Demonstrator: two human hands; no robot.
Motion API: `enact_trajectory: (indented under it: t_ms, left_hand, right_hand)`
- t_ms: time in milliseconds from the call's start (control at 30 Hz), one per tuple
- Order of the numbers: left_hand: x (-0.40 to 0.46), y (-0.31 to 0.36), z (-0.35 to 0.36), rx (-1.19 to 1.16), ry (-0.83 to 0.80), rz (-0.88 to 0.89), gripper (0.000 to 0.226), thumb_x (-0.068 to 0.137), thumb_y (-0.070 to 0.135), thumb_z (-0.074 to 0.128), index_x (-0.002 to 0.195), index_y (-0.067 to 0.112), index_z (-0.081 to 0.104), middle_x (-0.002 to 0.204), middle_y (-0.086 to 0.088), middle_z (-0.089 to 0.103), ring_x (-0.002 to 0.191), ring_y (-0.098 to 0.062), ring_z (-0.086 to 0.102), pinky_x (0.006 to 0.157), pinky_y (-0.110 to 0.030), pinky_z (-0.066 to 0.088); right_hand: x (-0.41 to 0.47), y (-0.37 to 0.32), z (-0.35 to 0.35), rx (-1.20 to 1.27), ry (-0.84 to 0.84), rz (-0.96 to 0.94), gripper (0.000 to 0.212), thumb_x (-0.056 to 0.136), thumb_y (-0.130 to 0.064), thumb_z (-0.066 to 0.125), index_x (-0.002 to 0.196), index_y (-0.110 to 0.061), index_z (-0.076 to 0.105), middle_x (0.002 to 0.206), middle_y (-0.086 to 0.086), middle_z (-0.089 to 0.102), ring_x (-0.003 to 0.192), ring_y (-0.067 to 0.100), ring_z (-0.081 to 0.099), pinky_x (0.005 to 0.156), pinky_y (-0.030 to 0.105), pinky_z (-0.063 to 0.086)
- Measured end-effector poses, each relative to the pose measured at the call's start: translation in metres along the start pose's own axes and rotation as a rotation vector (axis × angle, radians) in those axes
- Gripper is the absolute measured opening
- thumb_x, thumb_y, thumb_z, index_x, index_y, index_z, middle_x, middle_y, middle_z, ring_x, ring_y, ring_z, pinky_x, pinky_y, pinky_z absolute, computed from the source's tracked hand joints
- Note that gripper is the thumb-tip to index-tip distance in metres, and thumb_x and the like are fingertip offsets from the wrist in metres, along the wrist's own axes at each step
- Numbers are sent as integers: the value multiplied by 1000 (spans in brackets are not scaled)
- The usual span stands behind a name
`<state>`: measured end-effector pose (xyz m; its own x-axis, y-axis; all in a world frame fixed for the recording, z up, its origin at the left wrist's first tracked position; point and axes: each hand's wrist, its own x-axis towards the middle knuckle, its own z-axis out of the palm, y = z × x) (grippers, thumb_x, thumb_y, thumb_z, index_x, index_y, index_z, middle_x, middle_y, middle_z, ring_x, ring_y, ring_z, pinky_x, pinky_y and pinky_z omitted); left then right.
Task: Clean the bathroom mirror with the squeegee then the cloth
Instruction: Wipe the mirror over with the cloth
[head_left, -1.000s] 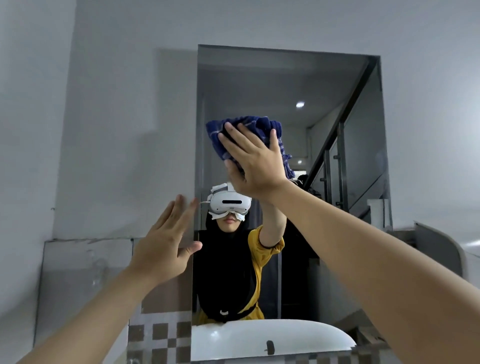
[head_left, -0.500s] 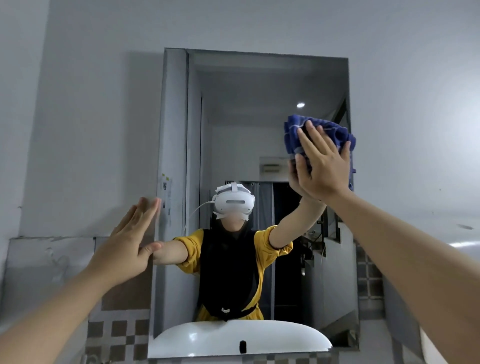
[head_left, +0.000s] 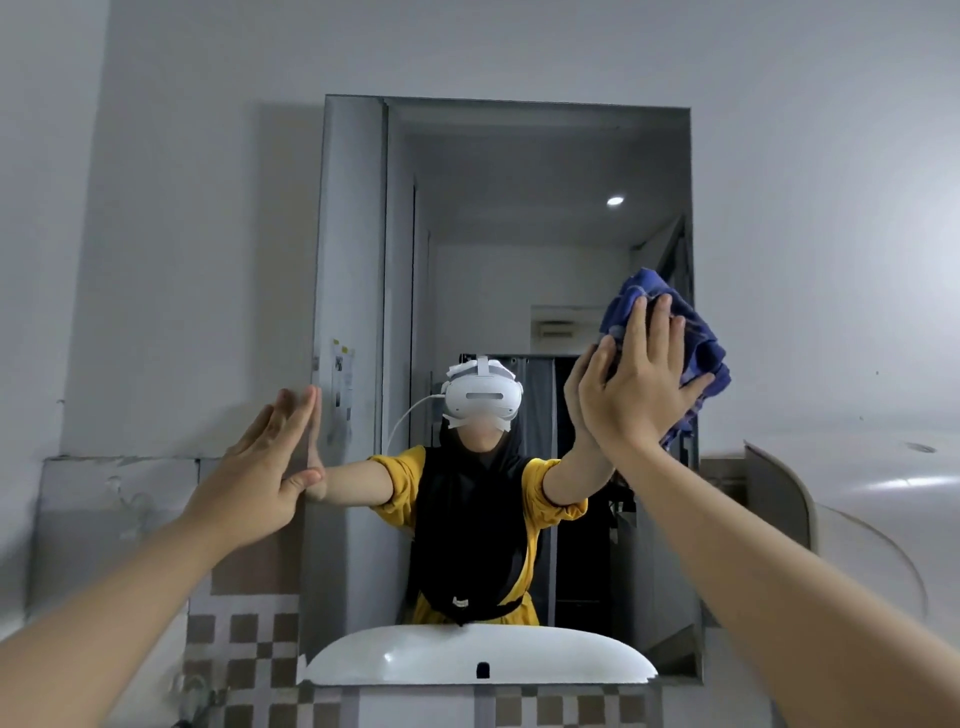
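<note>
The rectangular mirror (head_left: 519, 249) hangs on the grey wall ahead of me. A crumpled blue cloth (head_left: 701, 348) is pressed flat against the glass at the mirror's right edge, about mid-height, under my right hand (head_left: 636, 384), whose fingers are spread over it. My left hand (head_left: 260, 478) is open, fingers together and pointing up, its fingertips and thumb resting at the mirror's left edge. No squeegee is in view. The mirror reflects a person wearing a white headset and a yellow top.
A white sink is seen only as a reflection at the mirror's bottom (head_left: 483, 654). Brown-and-white checked tiles (head_left: 244, 644) run below and left of the mirror. A curved white fixture (head_left: 810, 519) juts from the wall at the right.
My right hand has slid the blue cloth from the upper middle of the glass to the right edge, then downward. My view has shifted so the mirror sits more centrally. The left hand stays at the left edge.
</note>
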<state>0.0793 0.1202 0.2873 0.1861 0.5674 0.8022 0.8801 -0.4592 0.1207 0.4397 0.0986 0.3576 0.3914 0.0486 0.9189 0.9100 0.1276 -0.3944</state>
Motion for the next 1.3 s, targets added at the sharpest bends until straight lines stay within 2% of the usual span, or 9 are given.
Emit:
enact_trajectory:
  t_ms: [200, 267, 400, 467, 667, 933, 1033, 1167, 1300]
  left_hand:
    - [-18, 7, 10, 25, 16, 55, 77, 95, 33, 38, 138, 42, -25, 155, -3, -14, 142, -21, -6, 115, -50, 18]
    - [-28, 5, 17, 33, -8, 77, 73, 93, 45, 33, 139, 42, -24, 155, -3, -15, 142, -23, -6, 114, -50, 18]
    - [-43, -4, 26, 26, 16, 74, 66, 88, 57, 21, 145, 38, -7, 156, -3, -7, 143, -26, -2, 109, -52, 17]
    - [-49, -8, 30, 40, 21, 87, 66, 88, 52, 25, 147, 34, 0, 156, -5, -4, 143, -27, 0, 107, -53, 18]
    - [-60, -16, 41, 29, 8, 70, 71, 84, 58, 22, 145, 36, -9, 155, -3, -15, 142, -21, -13, 110, -50, 8]
    - [-64, -23, 47, 91, -15, 101, 68, 86, 65, 7, 146, 34, -2, 156, -7, -14, 142, -28, -12, 107, -58, 11]
    - [-63, -24, 48, 83, -13, 94, 65, 87, 61, 13, 145, 38, -4, 155, -5, -16, 142, -25, -16, 109, -61, 12]
    - [-62, -24, 48, 108, -7, 109, 68, 85, 65, 3, 146, 36, -3, 156, -5, -17, 143, -27, -13, 108, -61, 10]
    - [-61, -23, 49, 110, 5, 116, 71, 84, 68, 2, 146, 35, -2, 156, -6, -16, 142, -26, -15, 107, -59, 8]
  right_hand:
    - [-37, -66, 20, 35, 43, 1, 53, 94, -35, 36, 146, -24, 36, 156, 1, 30, 144, 22, 27, 105, 72, 14]
    - [-47, -93, 26, 60, 35, -17, 54, 93, -34, 38, 145, -23, 39, 155, 1, 32, 143, 22, 29, 106, 72, 13]
    - [-73, -144, 42, 104, -5, -124, 55, 92, -35, 37, 145, -23, 39, 155, 1, 33, 143, 21, 29, 107, 70, 12]
    - [-88, -168, 50, 111, -35, -205, 55, 91, -35, 38, 145, -22, 40, 154, 1, 35, 143, 22, 30, 106, 70, 14]
    - [-117, -209, 65, 115, -118, -477, 51, 91, -33, 41, 141, -22, 47, 152, 1, 39, 140, 23, 36, 106, 71, 14]
    - [-101, -141, 47, -17, -255, -1023, 53, 92, -37, 45, 143, -24, 44, 154, 0, 36, 143, 23, 30, 105, 72, 18]
    - [-86, -101, 32, -55, -245, -986, 54, 91, -39, 48, 143, -24, 43, 154, 0, 36, 143, 23, 30, 104, 73, 21]
    - [-61, -41, 13, -130, -192, -824, 56, 89, -40, 52, 142, -26, 43, 154, 1, 36, 141, 24, 33, 100, 75, 24]
    - [-33, 8, -5, -172, -169, -592, 56, 91, -44, 45, 144, -27, 40, 156, 6, 30, 144, 29, 24, 103, 76, 13]
